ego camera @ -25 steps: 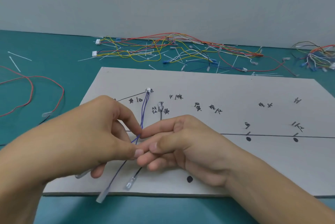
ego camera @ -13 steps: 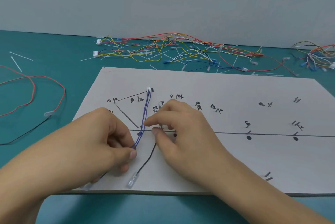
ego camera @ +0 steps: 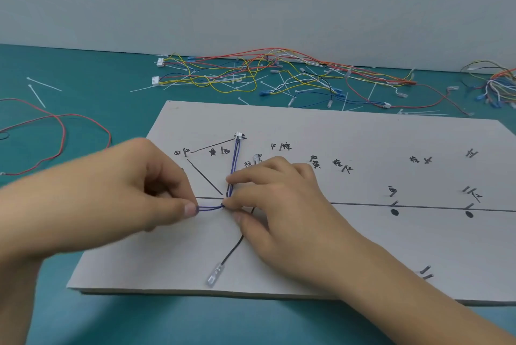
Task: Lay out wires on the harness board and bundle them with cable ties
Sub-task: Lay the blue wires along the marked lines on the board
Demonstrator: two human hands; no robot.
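A grey harness board [ego camera: 363, 247] with drawn lines, labels and small pins lies on the teal table. A pair of purple wires [ego camera: 234, 161] runs from a white connector [ego camera: 238, 135] down the board, then bends left at the horizontal line. My left hand [ego camera: 117, 194] pinches the wires' free end left of the bend. At the bend itself my right hand [ego camera: 279, 205] holds the wires between forefinger and thumb. A black wire [ego camera: 233, 249] with a clear terminal [ego camera: 214, 276] comes out from under my right hand toward the board's front edge.
A tangle of coloured wires [ego camera: 251, 73] and loose white cable ties [ego camera: 44, 85] lies behind the board. A red wire loop [ego camera: 64, 132] sits to the left. Another wire bundle [ego camera: 494, 85] lies at the far right. A grey wall stands close behind the table.
My left hand has pulled the lower part of the purple wires leftward, so they now bend along the horizontal line. My right hand has shifted onto the bend.
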